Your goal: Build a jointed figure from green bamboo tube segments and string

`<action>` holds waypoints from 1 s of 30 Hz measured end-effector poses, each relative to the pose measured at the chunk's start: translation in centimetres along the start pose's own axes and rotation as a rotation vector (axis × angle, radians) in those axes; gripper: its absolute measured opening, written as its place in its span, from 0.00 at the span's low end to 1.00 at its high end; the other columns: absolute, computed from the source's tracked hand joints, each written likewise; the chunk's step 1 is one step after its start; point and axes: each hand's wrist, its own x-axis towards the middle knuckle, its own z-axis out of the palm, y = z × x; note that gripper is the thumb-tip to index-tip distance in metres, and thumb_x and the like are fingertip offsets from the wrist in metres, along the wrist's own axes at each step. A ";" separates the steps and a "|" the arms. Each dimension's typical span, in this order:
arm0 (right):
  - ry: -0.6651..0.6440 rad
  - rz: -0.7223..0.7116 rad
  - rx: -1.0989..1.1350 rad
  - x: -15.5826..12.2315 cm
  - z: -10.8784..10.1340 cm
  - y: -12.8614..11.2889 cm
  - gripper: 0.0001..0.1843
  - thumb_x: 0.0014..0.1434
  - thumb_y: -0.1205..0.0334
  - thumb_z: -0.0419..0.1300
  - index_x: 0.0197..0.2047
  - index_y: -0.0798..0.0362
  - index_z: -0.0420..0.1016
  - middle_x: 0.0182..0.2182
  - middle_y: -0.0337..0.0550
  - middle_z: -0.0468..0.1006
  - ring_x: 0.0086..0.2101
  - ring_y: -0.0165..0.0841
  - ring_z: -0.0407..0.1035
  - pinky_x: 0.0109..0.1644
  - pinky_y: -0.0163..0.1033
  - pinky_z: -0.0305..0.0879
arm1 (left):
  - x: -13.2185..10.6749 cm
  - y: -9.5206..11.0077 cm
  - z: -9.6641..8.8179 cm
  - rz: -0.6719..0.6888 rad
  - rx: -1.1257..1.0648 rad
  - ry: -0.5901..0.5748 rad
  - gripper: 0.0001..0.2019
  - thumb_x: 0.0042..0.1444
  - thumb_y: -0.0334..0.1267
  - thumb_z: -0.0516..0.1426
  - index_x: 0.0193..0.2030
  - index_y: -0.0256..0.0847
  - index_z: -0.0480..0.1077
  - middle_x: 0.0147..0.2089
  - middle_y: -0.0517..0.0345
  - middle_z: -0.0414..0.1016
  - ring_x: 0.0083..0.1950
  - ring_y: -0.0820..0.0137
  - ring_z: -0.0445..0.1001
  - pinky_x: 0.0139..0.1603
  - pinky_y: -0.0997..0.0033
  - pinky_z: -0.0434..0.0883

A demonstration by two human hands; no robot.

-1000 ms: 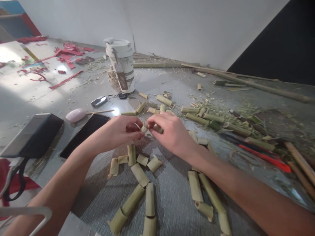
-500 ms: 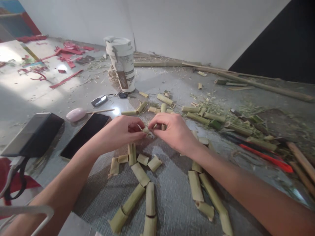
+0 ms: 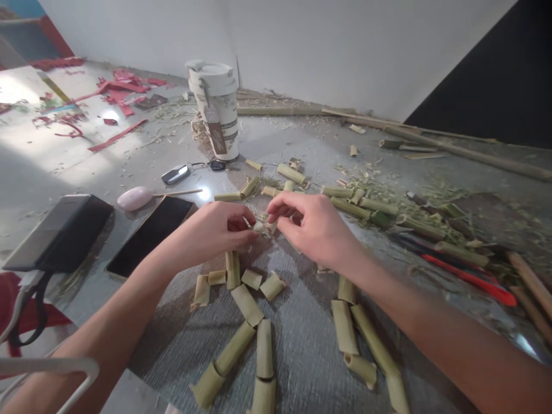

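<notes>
Grey table (image 3: 302, 345), cup's brown label (image 3: 217, 138) illegible, left hand (image 3: 209, 231) pinching bamboo bit (image 3: 259, 226), right hand (image 3: 319, 231) loosely parted

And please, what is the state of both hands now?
Left hand: closed on a small bamboo piece.
Right hand: curled; cannot tell whether it holds anything.

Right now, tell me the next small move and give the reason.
I'd probably settle the small, pale green bamboo piece with the left hand: it sits at that hand's fingertips, while the right hand's thumb and forefinger stand apart, gripping nothing visible.
</notes>
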 end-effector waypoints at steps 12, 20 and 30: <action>-0.101 0.117 0.105 0.1 -0.3 -0.2 0.09 0.67 0.65 0.58 0.42 0.50 0.81 0.37 0.44 0.85 0.32 0.34 0.75 0.31 0.40 0.64 | 0.1 -0.3 0.2 -0.008 -0.041 -0.023 0.12 0.60 0.48 0.65 0.43 0.41 0.78 0.30 0.60 0.80 0.31 0.70 0.76 0.30 0.73 0.68; -0.195 0.140 0.198 0.4 -0.1 1.1 0.10 0.71 0.63 0.55 0.48 0.50 0.78 0.38 0.44 0.84 0.29 0.31 0.73 0.29 0.39 0.63 | 0.1 -0.1 0.2 0.017 -0.010 -0.020 0.10 0.61 0.46 0.64 0.41 0.41 0.78 0.31 0.59 0.81 0.31 0.69 0.77 0.29 0.73 0.67; -0.039 0.014 -0.122 0.4 -0.6 1.0 0.07 0.65 0.69 0.61 0.44 0.50 0.80 0.42 0.46 0.84 0.39 0.38 0.75 0.39 0.44 0.70 | 0.1 -0.2 0.3 0.005 0.001 -0.006 0.11 0.61 0.47 0.65 0.43 0.42 0.77 0.30 0.60 0.81 0.31 0.69 0.79 0.32 0.72 0.69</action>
